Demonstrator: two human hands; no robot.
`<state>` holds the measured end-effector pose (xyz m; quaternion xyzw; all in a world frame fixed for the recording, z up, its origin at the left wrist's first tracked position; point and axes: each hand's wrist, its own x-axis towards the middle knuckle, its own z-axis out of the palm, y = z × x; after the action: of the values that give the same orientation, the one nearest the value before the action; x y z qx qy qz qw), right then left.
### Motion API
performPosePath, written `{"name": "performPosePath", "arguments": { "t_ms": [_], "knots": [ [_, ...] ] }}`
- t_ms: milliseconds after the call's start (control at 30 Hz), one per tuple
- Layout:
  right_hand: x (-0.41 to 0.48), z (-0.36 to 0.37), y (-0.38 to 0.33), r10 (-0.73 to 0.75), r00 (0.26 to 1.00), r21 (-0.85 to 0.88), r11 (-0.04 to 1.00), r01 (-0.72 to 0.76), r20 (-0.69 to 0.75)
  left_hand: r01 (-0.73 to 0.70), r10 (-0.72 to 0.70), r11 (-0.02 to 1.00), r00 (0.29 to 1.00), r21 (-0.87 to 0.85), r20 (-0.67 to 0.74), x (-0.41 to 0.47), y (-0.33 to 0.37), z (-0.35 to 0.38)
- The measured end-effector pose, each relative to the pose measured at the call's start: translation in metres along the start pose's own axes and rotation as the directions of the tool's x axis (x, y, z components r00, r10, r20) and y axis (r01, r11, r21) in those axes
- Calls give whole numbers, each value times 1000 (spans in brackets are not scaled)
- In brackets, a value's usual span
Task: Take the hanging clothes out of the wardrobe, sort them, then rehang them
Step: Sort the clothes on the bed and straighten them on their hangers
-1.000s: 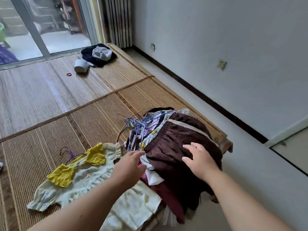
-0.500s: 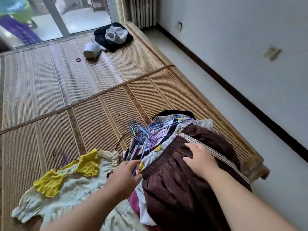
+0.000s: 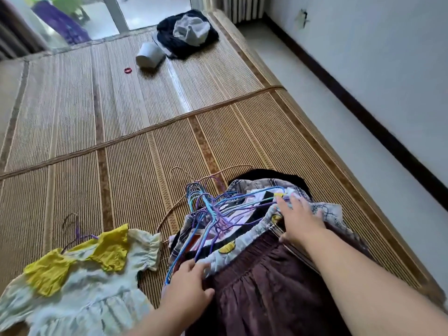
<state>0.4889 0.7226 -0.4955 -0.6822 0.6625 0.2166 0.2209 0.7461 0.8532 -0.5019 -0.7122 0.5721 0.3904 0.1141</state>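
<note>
The clothes are out of the wardrobe, which is not in view, and lie on the woven mat [image 3: 116, 180] of a bed. Sorting looks barely begun. At the left, a pale dress with a yellow collar [image 3: 80, 287] lies spread apart from the rest, its purple hanger [image 3: 77, 235] poking out at the neck. Just right of it, the left hand [image 3: 191, 284] rests on the near edge of the pile of clothes [image 3: 254, 229]. Its fingers are blurred, so its grip cannot be told. A tangle of wire hangers [image 3: 208, 209] fans out from the pile, and a brown skirt [image 3: 266, 294] lies on top. The right hand [image 3: 300, 221] lies flat on the pile's far side, its grip wide and holding nothing. By this showing, nearly all the sorting and all the rehanging remain.

Counted: one dress set aside, one unsorted pile and two hands. The hangers overlap too much to count. Far up the mat lie one red ring [image 3: 127, 70], one tipped white cup [image 3: 149, 57] and one dark heap of cloth [image 3: 186, 35].
</note>
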Motion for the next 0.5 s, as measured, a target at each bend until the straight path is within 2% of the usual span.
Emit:
{"name": "performPosePath", "arguments": {
  "t_ms": [233, 333, 500],
  "knots": [
    [13, -6, -1, -12, 999, -148, 989, 19, 46, 19, -19, 999, 1000, -50, -7, 4, -2, -6],
    [14, -10, -1, -41, 997, -209, 976, 55, 70, 5, -13, 995, 997, -95, -75, 3, -1, -12],
    [-5, -12, 6, -43, 995, -234, 972, 20, -95, 37, -73, 966, 988, -257, -134, -13, -6, -18]
  ]
}}
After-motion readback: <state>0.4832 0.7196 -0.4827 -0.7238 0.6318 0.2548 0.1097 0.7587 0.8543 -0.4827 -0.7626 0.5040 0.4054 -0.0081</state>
